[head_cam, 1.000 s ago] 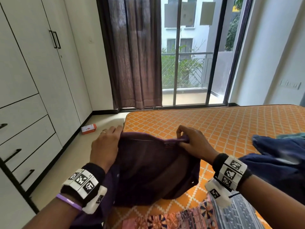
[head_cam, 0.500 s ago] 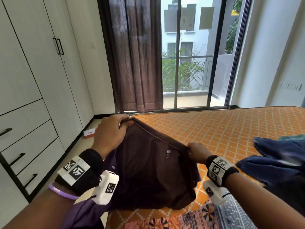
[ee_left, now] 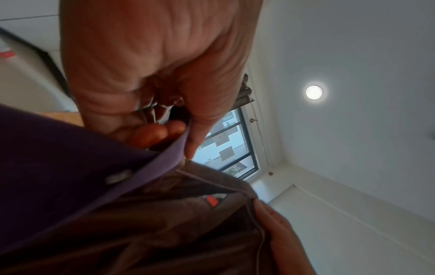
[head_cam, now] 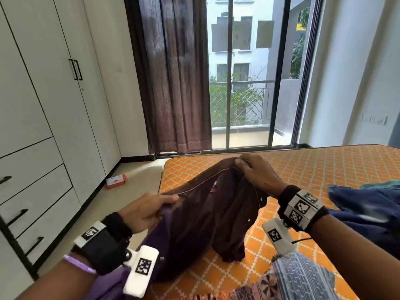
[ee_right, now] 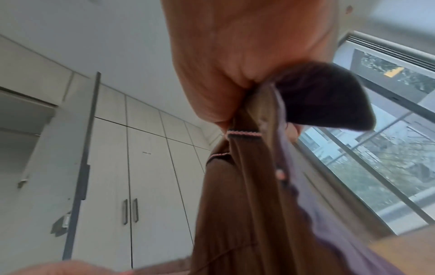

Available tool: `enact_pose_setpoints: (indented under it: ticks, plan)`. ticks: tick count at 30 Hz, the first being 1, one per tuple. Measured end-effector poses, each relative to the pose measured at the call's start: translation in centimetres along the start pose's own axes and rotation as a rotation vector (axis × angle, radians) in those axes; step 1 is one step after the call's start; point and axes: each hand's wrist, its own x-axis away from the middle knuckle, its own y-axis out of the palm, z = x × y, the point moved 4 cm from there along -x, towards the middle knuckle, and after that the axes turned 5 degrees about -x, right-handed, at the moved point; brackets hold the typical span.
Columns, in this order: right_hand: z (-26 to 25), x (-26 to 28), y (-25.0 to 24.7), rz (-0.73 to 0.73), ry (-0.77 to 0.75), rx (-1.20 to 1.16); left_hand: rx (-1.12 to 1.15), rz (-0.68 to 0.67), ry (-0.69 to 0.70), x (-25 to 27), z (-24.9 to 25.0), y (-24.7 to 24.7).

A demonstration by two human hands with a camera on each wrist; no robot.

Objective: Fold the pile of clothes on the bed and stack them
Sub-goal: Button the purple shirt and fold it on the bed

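Note:
A dark brown garment (head_cam: 207, 217) with purple lining hangs between both hands above the near-left corner of the orange mattress (head_cam: 313, 169). My left hand (head_cam: 149, 208) pinches its top edge low on the left; the left wrist view shows thumb and fingers (ee_left: 164, 130) closed on the purple hem (ee_left: 162, 163). My right hand (head_cam: 253, 172) grips the other end of that edge, raised higher and farther back. In the right wrist view the brown cloth (ee_right: 247, 186) hangs bunched from the fist. The garment's lower part droops onto the mattress.
A pile of blue clothes (head_cam: 365, 204) lies on the mattress at the right. Patterned fabric (head_cam: 292, 280) shows at the bottom edge. White wardrobes with drawers (head_cam: 43, 148) line the left wall. A small orange box (head_cam: 116, 181) lies on the floor. Curtain and balcony door stand behind the bed.
The hands swapped heights: the left hand dropped down and nearer, the right hand rose up and back. The garment's top edge now slopes up to the right.

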Motion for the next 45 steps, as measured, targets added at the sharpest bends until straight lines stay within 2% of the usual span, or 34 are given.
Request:
enact_pose_setpoints:
  ticks: [5,8,11,13,17,20,23,25,29,32,35,37,39,42,45]
  plan:
    - [-4.0,-1.0,-2.8,-0.133,-0.229,0.024,0.196,-0.137,-0.143,0.6,-0.8,2.8]
    - [-5.5,-1.4,-4.7,-0.173,-0.312,0.094,0.158,-0.104,-0.169,0.3,-0.1,3.0]
    - [-5.7,-1.9,-6.5,-0.205,-0.308,0.083,-0.051,0.067,-0.053,-0.6,0.8,2.2]
    - [-5.4,-1.9,-7.4,-0.212,-0.295,0.118,-0.024,0.116,-0.007,-0.5,1.8,1.8]
    - [-4.6,-1.1,-7.2,-0.243,-0.337,0.123,0.2,-0.023,0.006,0.2,3.9,1.8]
    - [-5.0,-0.4,-6.5,-0.292,-0.38,0.028,0.293,-0.105,-0.13,-0.1,3.0,2.6]
    - [-5.7,-0.1,-6.6,-0.346,-0.408,0.016,0.219,-0.091,-0.18,-0.7,1.7,3.1]
    - [-5.2,-0.3,-7.5,-0.355,-0.407,0.041,0.122,-0.054,-0.165,-0.8,1.6,3.3]
    - [-1.9,-0.5,-9.1,-0.223,-0.341,0.159,0.012,0.046,-0.02,-0.6,3.6,2.6]
    - [0.5,-0.2,-8.7,-0.13,-0.23,0.208,-0.232,0.161,0.124,-0.2,6.0,2.4]
    - [2.4,0.5,-7.9,0.029,-0.019,0.163,-0.488,0.193,0.207,0.6,7.8,4.0]
    - [3.2,1.2,-7.5,0.132,0.177,0.139,-0.534,0.197,0.225,1.0,8.6,5.0]
    - [3.5,1.6,-7.0,0.203,0.295,0.142,-0.545,0.2,0.259,1.7,9.3,5.9]
    - [3.3,1.1,-6.7,0.263,0.279,-0.04,-0.557,0.171,0.334,3.1,11.0,6.9]
    - [1.7,0.5,-7.7,0.329,0.246,-0.317,-0.67,0.219,0.496,4.4,13.6,6.8]
